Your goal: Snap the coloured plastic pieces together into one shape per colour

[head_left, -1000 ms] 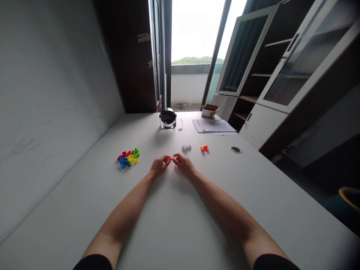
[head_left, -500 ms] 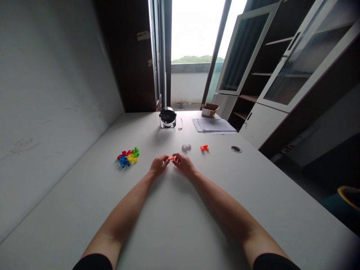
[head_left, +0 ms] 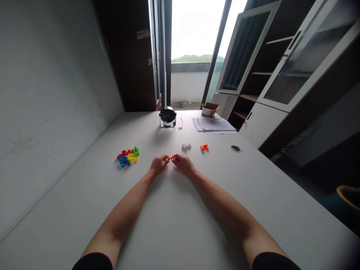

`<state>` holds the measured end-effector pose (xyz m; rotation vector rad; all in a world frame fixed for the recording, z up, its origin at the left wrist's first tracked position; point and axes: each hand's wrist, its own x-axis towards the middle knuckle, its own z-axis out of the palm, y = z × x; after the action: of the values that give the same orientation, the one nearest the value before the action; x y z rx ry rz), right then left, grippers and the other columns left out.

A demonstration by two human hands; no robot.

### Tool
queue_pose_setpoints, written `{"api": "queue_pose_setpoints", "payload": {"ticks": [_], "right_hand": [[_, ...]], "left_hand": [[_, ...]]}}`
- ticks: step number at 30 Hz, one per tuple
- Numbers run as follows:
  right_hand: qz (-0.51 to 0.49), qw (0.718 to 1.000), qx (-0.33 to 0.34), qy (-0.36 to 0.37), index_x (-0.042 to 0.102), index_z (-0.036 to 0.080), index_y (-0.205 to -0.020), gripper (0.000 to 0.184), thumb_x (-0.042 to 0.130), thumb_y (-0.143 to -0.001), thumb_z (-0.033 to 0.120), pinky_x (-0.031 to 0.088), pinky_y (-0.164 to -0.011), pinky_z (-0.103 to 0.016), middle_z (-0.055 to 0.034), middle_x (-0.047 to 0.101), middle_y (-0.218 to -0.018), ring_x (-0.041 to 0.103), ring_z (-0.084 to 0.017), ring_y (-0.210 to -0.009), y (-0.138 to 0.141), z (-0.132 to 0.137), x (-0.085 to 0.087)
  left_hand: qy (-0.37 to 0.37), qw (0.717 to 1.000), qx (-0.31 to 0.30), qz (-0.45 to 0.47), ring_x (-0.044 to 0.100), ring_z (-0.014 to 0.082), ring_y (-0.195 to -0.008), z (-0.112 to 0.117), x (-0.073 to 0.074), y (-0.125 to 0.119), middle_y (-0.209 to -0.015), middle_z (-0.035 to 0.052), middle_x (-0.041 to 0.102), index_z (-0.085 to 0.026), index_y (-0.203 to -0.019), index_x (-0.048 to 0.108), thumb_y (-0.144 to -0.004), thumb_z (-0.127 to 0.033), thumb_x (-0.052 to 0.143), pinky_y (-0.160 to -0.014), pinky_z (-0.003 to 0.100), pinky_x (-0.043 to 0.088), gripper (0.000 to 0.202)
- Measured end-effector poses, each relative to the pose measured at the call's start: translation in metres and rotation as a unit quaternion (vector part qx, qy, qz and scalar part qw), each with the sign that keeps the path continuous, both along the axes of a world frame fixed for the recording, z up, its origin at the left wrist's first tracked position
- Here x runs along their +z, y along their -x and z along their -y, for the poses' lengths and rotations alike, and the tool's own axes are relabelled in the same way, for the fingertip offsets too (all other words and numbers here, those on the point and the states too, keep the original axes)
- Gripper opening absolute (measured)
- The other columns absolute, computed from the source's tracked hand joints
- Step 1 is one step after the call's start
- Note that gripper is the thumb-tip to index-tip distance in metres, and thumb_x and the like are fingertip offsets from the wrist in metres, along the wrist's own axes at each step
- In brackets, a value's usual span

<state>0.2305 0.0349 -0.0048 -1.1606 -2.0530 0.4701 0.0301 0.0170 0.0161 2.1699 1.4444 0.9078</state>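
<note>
Near the middle of the white table, a small orange plastic piece (head_left: 171,158) sits between my two hands. The fingertips of my left hand (head_left: 159,164) are pinched on its left side, and those of my right hand (head_left: 182,163) on its right. My fingers cover much of it, so its full shape is hidden. Beyond my right hand lie white plastic pieces (head_left: 186,146), with more orange pieces (head_left: 204,147) to their right. A heap of red, blue, yellow and green plastic pieces (head_left: 128,156) rests to the left of my left hand.
Farther back on the table (head_left: 174,217) stand a round black lamp-like device (head_left: 167,116) on a metal bracket, a stack of papers (head_left: 215,125) and an open cardboard box (head_left: 209,110). A round cable hole (head_left: 236,149) is at the right. A wall runs along the left edge.
My fingers have shifted very slightly around the orange piece, still holding it from both sides. The other pieces on the table lie as before.
</note>
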Motion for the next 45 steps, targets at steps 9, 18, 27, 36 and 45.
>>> {"api": "queue_pose_setpoints", "payload": {"ticks": [9, 18, 27, 36, 45], "right_hand": [[-0.016, 1.0, -0.007, 0.017, 0.07, 0.025, -0.103, 0.024, 0.06, -0.09, 0.042, 0.044, -0.063, -0.024, -0.0012, 0.071, -0.08, 0.058, -0.013, -0.063, 0.0, 0.002, 0.003], [-0.046, 0.999, 0.013, 0.003, 0.065, 0.023, -0.104, 0.025, 0.059, -0.09, 0.043, 0.047, -0.066, -0.025, -0.0035, 0.073, -0.091, 0.062, -0.014, -0.068, -0.001, 0.004, 0.005], [-0.105, 0.961, -0.248, -0.06, 0.062, 0.019, -0.107, 0.035, 0.051, -0.092, 0.048, 0.049, -0.074, -0.03, -0.0083, 0.073, -0.092, 0.067, -0.02, -0.077, -0.075, -0.042, 0.027], [-0.025, 0.87, -0.489, 0.053, 0.065, 0.019, -0.105, 0.03, 0.056, -0.09, 0.044, 0.042, -0.074, -0.031, -0.0111, 0.072, -0.092, 0.063, -0.024, -0.081, -0.179, -0.055, -0.005], [0.09, 0.85, -0.517, 0.054, 0.071, 0.022, -0.102, 0.027, 0.065, -0.083, 0.041, 0.038, -0.089, -0.041, -0.0144, 0.064, -0.108, 0.05, -0.029, -0.104, -0.179, -0.063, -0.02]], "left_hand": [[-0.001, 1.0, 0.002, -0.014, 0.063, 0.0162, -0.074, 0.0, 0.0, 0.0, -0.088, 0.0025, 0.074, -0.024, -0.097, 0.071, -0.096, -0.042, 0.045, -0.07, 0.026, 0.045, 0.032], [-0.015, 1.0, 0.012, 0.008, 0.063, 0.0157, -0.074, -0.002, -0.005, -0.002, -0.089, 0.0025, 0.074, -0.024, -0.107, 0.07, -0.093, -0.035, 0.052, -0.073, 0.026, 0.047, 0.025], [-0.018, 0.999, 0.026, 0.017, 0.064, 0.016, -0.079, -0.008, -0.008, 0.001, -0.094, 0.003, 0.074, -0.022, -0.105, 0.071, -0.09, -0.026, 0.053, -0.082, 0.029, 0.05, 0.024], [-0.025, 0.999, 0.037, 0.013, 0.066, 0.0187, -0.09, -0.01, -0.015, 0.002, -0.096, 0.0046, 0.074, -0.023, -0.101, 0.073, -0.09, -0.027, 0.054, -0.089, 0.032, 0.049, 0.022], [-0.049, 0.996, 0.079, -0.012, 0.061, 0.0229, -0.099, -0.008, -0.012, 0.002, -0.1, 0.0055, 0.073, -0.023, -0.097, 0.073, -0.089, -0.025, 0.053, -0.098, 0.038, 0.043, 0.021]]}}
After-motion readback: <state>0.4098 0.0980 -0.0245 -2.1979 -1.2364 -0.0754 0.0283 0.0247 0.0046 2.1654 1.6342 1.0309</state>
